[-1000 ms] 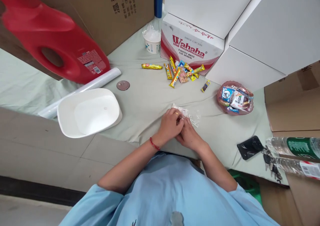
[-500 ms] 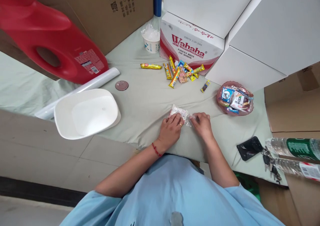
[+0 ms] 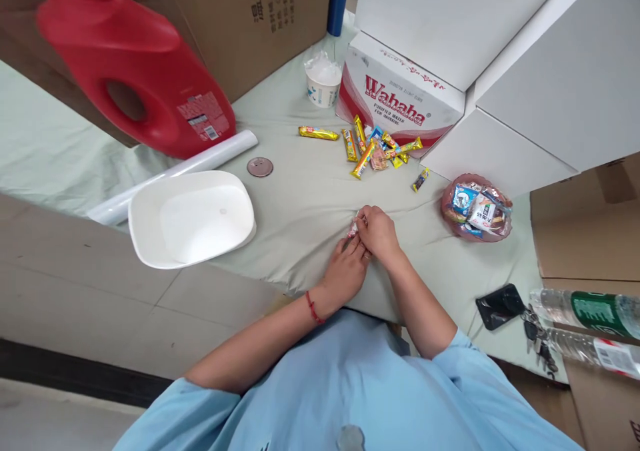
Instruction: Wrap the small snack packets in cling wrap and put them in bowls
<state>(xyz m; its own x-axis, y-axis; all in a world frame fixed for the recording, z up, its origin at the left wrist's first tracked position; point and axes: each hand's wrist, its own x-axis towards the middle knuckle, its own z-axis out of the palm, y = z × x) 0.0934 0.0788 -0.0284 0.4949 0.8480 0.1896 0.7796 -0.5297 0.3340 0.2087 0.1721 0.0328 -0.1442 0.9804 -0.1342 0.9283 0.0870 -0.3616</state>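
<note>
At the cloth's (image 3: 295, 198) near edge, right hand (image 3: 379, 232) pinching a packet (image 3: 353, 228), left hand (image 3: 347, 268) against it, left grip indiscernible.

Packet (image 3: 353, 229): small, whitish film with red or pink marks; no lettering can be read.
Packet surface: crinkled and shiny; whether it is sealed or torn cannot be told.
Packet in view: only a narrow strip, the rest covered by the left hand (image 3: 349, 268) and right hand (image 3: 379, 232).
Packet pose: low at the cloth, its visible strip slanting; fingers touch it from both sides.
Packet place: left of the pink bowl (image 3: 447, 201), well apart from it.
</note>
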